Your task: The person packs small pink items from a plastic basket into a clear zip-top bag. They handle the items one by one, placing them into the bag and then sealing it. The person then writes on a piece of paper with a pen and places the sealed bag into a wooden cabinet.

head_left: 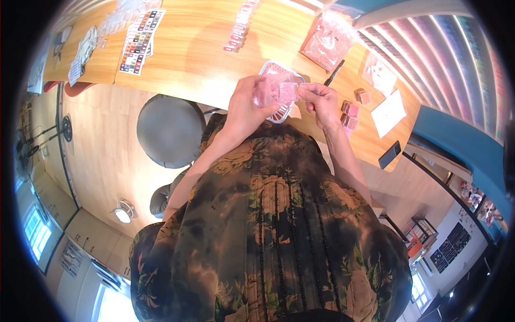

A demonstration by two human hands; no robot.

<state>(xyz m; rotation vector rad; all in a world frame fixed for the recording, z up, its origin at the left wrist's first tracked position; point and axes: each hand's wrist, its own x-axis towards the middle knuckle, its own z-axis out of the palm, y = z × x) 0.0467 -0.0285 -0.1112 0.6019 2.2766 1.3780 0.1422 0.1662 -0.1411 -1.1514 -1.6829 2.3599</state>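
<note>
Over a small basket (280, 115) with a pale rim and pinkish slats, both my hands meet near the table's front edge. My left hand (245, 107) is closed around a clear packet (261, 93) with pink contents. Between the two hands is a small square clear container (288, 91) filled with tiny pink pieces, perhaps beads. My right hand (321, 103) pinches it at its right edge with thumb and fingers. Whether the packet and the square container are joined, I cannot tell. The basket's inside is partly covered by my hands.
A large clear bag of pink pieces (330, 40) lies beyond the basket, beside a black pen (334, 73). Several small square containers (351, 110), a white paper (388, 112) and a phone (390, 155) lie right. Left are a colour chart (140, 43) and a round stool (170, 130).
</note>
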